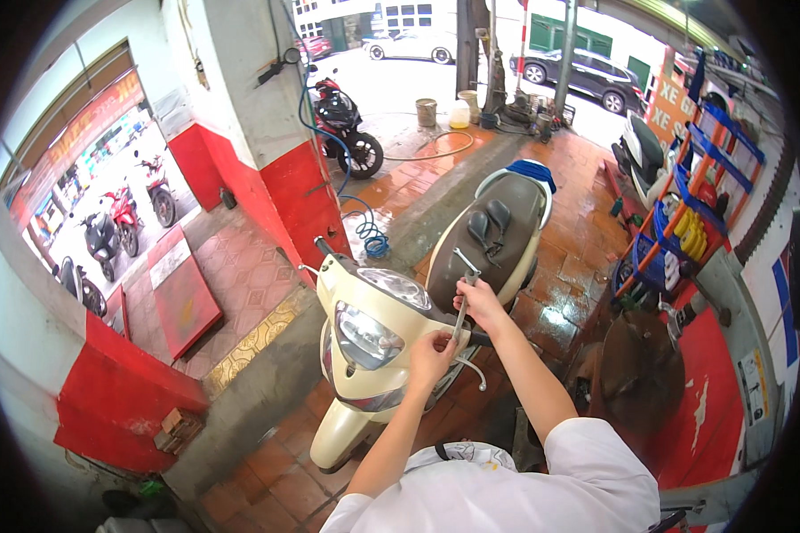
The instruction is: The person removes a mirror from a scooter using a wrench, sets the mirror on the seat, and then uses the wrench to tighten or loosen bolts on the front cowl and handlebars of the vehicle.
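Observation:
Both my hands are closed around a long silver wrench (461,317), held slanting over the right handlebar of a cream scooter (369,324). My right hand (481,304) grips its upper part. Lower down, my left hand (432,357) pinches the other end, near the handlebar. A thin, shiny metal piece (465,258) sticks out above my right hand; I cannot tell whether it belongs to the wrench. On the scooter's brown seat (453,233) lie two black rear-view mirrors (480,227). The chrome brake lever (474,373) shows below my hands.
An orange and blue rack (684,213) with bottles stands at the right, beside a dark round-topped object (640,360). A red-and-white pillar (267,133) rises at the left, with a coiled blue hose (373,242) by it. Behind it stands a black-and-red motorbike (342,124).

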### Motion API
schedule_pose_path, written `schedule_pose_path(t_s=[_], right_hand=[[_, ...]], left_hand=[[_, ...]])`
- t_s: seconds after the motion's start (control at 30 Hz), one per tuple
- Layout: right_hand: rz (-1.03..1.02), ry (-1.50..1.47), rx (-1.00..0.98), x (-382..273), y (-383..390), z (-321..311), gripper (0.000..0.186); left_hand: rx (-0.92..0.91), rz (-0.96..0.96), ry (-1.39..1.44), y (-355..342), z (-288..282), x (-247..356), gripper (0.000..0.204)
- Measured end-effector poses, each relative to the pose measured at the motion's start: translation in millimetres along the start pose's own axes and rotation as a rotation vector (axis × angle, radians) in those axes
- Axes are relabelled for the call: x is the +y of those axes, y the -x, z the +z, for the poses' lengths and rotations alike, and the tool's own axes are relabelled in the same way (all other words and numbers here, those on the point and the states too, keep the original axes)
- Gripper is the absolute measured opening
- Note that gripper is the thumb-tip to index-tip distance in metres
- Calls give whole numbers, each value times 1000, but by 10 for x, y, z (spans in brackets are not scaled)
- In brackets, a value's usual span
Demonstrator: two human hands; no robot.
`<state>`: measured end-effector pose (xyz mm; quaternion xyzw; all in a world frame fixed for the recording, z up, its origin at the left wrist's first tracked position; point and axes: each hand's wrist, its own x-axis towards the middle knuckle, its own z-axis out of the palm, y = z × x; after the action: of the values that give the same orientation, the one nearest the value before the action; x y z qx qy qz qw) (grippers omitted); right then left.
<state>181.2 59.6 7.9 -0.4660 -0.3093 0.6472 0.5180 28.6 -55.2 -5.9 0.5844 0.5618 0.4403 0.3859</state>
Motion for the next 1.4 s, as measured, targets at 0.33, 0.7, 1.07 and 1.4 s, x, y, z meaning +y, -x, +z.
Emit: schedule_pose_path(t_s=[0.33,0.7,1.07,1.4], right_hand=[[-628,1176,-168,311,511,723,53],[-913,1168,-296,604,1314,415,31],[-809,261,363,961,1153,-373,18],[-316,615,299,412,-84,-401,29]], left_hand=[[-146,-37,41,257,-554,-357,24],[88,201,-148,160,-1319,50,23],[-86,113,-149,227,-1021,-201,19],[-74,129,-83,210,-904,-11,13]])
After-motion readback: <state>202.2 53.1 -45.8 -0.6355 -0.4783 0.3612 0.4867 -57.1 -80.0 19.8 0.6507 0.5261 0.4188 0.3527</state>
